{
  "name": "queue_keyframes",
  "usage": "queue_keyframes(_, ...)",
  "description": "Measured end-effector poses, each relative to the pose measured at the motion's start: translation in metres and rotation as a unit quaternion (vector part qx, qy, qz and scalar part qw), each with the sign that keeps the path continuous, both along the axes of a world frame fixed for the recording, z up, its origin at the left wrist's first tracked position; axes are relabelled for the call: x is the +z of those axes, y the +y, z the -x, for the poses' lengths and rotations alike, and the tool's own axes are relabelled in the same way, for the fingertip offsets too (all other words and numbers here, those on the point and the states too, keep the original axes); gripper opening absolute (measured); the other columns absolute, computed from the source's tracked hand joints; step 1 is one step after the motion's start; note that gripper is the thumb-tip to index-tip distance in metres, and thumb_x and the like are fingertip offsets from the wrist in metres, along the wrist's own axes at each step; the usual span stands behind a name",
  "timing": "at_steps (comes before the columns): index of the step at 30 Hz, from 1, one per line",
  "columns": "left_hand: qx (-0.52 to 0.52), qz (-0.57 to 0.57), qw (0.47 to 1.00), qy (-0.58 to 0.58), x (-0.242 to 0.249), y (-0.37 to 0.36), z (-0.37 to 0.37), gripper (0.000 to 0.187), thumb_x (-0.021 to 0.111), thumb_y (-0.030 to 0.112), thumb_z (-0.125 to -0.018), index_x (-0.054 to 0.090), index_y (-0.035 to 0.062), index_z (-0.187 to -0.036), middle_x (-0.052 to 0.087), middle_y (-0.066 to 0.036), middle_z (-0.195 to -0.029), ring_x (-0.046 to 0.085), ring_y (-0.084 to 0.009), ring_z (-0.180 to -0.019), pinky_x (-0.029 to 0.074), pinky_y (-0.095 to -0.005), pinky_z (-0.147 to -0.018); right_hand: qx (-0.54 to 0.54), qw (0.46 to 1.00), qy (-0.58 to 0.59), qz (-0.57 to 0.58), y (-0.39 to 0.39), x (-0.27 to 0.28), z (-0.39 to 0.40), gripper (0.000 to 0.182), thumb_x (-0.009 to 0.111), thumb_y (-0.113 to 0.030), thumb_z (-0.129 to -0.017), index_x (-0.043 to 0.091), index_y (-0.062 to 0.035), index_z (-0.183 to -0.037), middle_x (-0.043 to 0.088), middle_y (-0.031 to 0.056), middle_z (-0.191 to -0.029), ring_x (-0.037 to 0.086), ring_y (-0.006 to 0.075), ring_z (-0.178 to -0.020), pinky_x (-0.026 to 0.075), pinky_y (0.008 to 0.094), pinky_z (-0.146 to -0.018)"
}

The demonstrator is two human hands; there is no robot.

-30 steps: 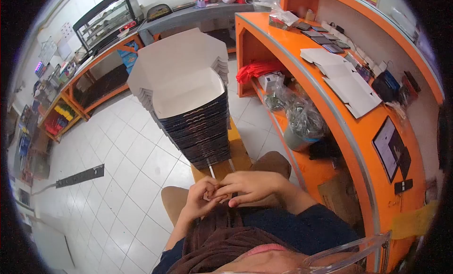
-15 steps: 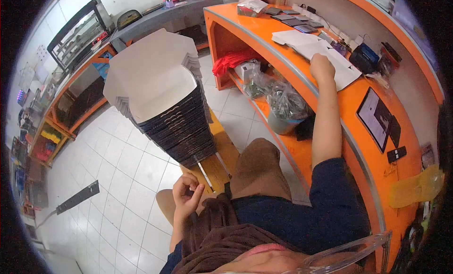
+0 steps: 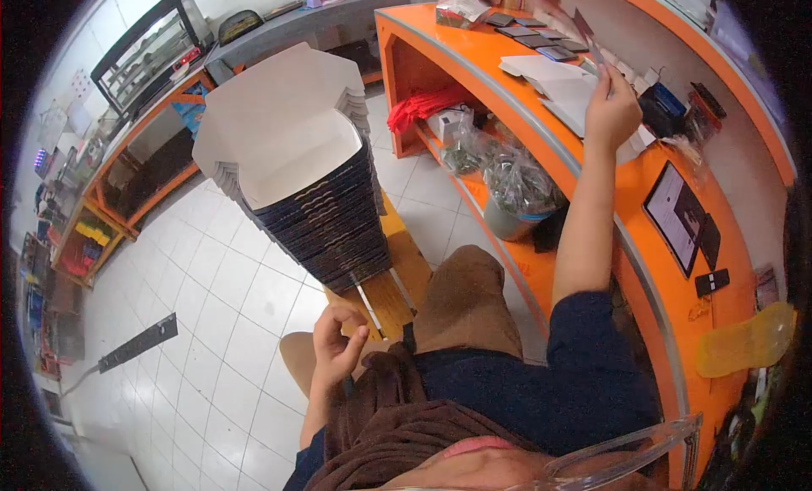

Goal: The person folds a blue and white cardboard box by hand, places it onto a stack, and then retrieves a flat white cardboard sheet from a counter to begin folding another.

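My right hand [image 3: 612, 112] is raised over the orange counter, pinching a thin card sheet [image 3: 585, 32] seen nearly edge-on and blurred, its visible side dark. Below the hand, white card sheets [image 3: 568, 90] lie on the counter. My left hand [image 3: 340, 343] rests by my lap with fingers curled in and thumb against them; nothing shows in it. In front of it, a tall nested stack of paper food boxes [image 3: 326, 229], white inside and dark outside, stands on a wooden bench [image 3: 409, 258].
The curved orange counter [image 3: 541, 123] runs along my right, holding a tablet [image 3: 672, 212], a small black device [image 3: 711, 281] and several dark flat pieces [image 3: 541, 41]. A bucket with a plastic bag [image 3: 518, 212] sits on its lower shelf. A display case [image 3: 152, 55] stands back left.
My right hand has risen from the white sheets and moved slightly right, lifting a thin card sheet. My left hand stays curled in nearly the same place.
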State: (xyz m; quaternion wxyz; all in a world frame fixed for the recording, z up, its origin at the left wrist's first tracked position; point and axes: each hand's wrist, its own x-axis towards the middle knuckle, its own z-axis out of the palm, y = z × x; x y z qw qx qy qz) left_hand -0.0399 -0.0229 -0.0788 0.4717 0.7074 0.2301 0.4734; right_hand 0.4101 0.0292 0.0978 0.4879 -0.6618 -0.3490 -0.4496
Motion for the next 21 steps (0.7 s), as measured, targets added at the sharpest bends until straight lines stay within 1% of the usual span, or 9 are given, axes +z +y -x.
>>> queue_keyframes(4, -0.115, 0.026, 0.992, -0.045, 0.028, 0.006, -0.024, 0.086, 0.075, 0.043, -0.074, 0.032, 0.0030, -0.137, 0.041, -0.017, -0.134, 0.041, -0.0285, -0.124, 0.032, -0.0408, -0.103, 0.214, 0.969, -0.075, 0.094, -0.045, -0.012, 0.148, 0.020, 0.054, -0.001, -0.086, 0.066, -0.0004, -0.102, 0.067, 0.0141, -0.098, 0.065, 0.0277, -0.088, 0.050, 0.0360, -0.076)
queue_keyframes(6, -0.128, 0.071, 0.974, -0.173, 0.027, 0.008, -0.033, 0.107, 0.077, 0.051, -0.069, 0.014, 0.0074, -0.143, 0.029, -0.016, -0.143, 0.032, -0.0303, -0.131, 0.026, -0.0445, -0.107, 0.352, 0.908, -0.197, 0.116, -0.057, -0.050, 0.212, 0.023, 0.055, -0.004, -0.082, 0.064, 0.0002, -0.103, 0.065, 0.0155, -0.102, 0.064, 0.0305, -0.092, 0.051, 0.0385, -0.077)
queue_keyframes(8, -0.089, 0.055, 0.955, -0.278, 0.019, 0.005, -0.037, 0.122, 0.079, 0.057, -0.063, 0.002, 0.0135, -0.146, 0.023, -0.013, -0.146, 0.030, -0.0311, -0.133, 0.025, -0.0491, -0.108, 0.588, 0.770, -0.171, 0.182, -0.069, -0.087, 0.254, 0.032, 0.061, -0.014, -0.076, 0.063, -0.0009, -0.105, 0.063, 0.0149, -0.108, 0.062, 0.0295, -0.100, 0.050, 0.0396, -0.085)
queue_keyframes(10, 0.071, 0.233, 0.926, -0.290, 0.004, -0.011, -0.011, 0.076, 0.063, 0.039, -0.083, 0.023, 0.0073, -0.140, 0.040, -0.014, -0.134, 0.044, -0.0286, -0.121, 0.037, -0.0443, -0.102, 0.683, 0.658, -0.227, 0.221, -0.066, -0.113, 0.273, 0.033, 0.067, -0.022, -0.075, 0.065, -0.0015, -0.101, 0.055, 0.0169, -0.120, 0.050, 0.0316, -0.118, 0.040, 0.0449, -0.101)
queue_keyframes(11, 0.166, 0.289, 0.899, -0.283, 0.000, -0.009, -0.005, 0.052, 0.050, 0.029, -0.094, 0.033, 0.0027, -0.135, 0.049, -0.015, -0.126, 0.052, -0.0279, -0.114, 0.042, -0.0406, -0.098, 0.684, 0.679, -0.196, 0.183, -0.062, -0.125, 0.268, 0.037, 0.069, -0.024, -0.075, 0.063, -0.0007, -0.104, 0.055, 0.0170, -0.120, 0.049, 0.0316, -0.118, 0.038, 0.0449, -0.103)
queue_keyframes(13, 0.214, 0.277, 0.876, -0.332, -0.008, -0.008, 0.012, 0.047, 0.050, 0.025, -0.092, 0.038, 0.0013, -0.131, 0.051, -0.015, -0.123, 0.052, -0.0268, -0.114, 0.044, -0.0404, -0.095, 0.679, 0.714, -0.133, 0.107, -0.057, -0.144, 0.255, 0.046, 0.072, -0.026, -0.075, 0.059, 0.0010, -0.109, 0.054, 0.0171, -0.119, 0.048, 0.0314, -0.119, 0.033, 0.0450, -0.106)
queue_keyframes(15, 0.219, 0.286, 0.865, -0.350, -0.026, -0.008, 0.030, 0.044, 0.049, 0.021, -0.091, 0.041, 0.0001, -0.129, 0.053, -0.014, -0.120, 0.052, -0.0263, -0.113, 0.046, -0.0406, -0.091, 0.610, 0.779, 0.135, 0.047, -0.047, -0.143, 0.261, 0.052, 0.072, -0.025, -0.078, 0.052, 0.0025, -0.118, 0.056, 0.0168, -0.115, 0.050, 0.0317, -0.114, 0.036, 0.0429, -0.102)
queue_keyframes(19, 0.180, 0.404, 0.843, -0.307, -0.119, -0.014, 0.071, 0.046, 0.057, 0.018, -0.086, 0.043, 0.0013, -0.127, 0.054, -0.012, -0.117, 0.054, -0.0258, -0.108, 0.047, -0.0402, -0.087, 0.705, 0.406, 0.573, 0.103, -0.026, -0.185, 0.253, 0.048, 0.066, -0.007, -0.084, 0.046, 0.0008, -0.126, 0.060, 0.0118, -0.111, 0.057, 0.0217, -0.104, 0.045, 0.0337, -0.091)
queue_keyframes(21, 0.256, 0.449, 0.812, -0.270, -0.134, -0.012, 0.064, 0.050, 0.064, 0.012, -0.081, 0.044, 0.0038, -0.126, 0.055, -0.010, -0.112, 0.054, -0.0232, -0.104, 0.045, -0.0375, -0.087, 0.717, 0.574, 0.351, 0.178, -0.031, -0.178, 0.254, 0.042, 0.064, -0.002, -0.083, 0.050, 0.0003, -0.123, 0.061, 0.0131, -0.111, 0.060, 0.0203, -0.100, 0.047, 0.0323, -0.087)
